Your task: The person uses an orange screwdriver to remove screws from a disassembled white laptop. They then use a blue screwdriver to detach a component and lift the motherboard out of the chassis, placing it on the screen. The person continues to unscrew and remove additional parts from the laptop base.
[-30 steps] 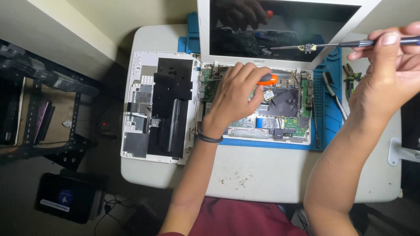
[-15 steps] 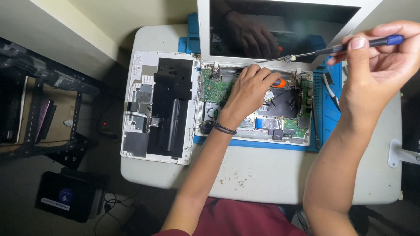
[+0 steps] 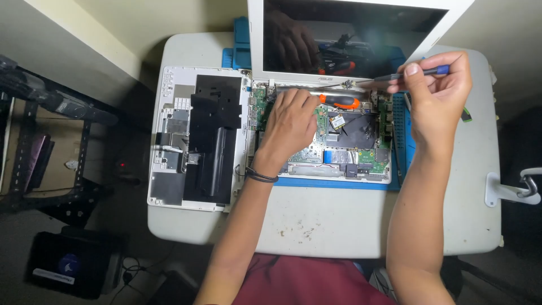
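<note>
White counter carries an opened laptop. Left hand lies flat, fingers curled on its circuit board; right hand pinches a screwdriver over the far hinge. Bare counter lies near.

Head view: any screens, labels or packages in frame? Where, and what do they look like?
Laptop screen: upright at the table's far edge, white bezel, dark, reflecting the hand.
Label: white strip on a black box on the floor, lower left.
Round emblem: bluish, on the same box.
No packages seen.
</note>
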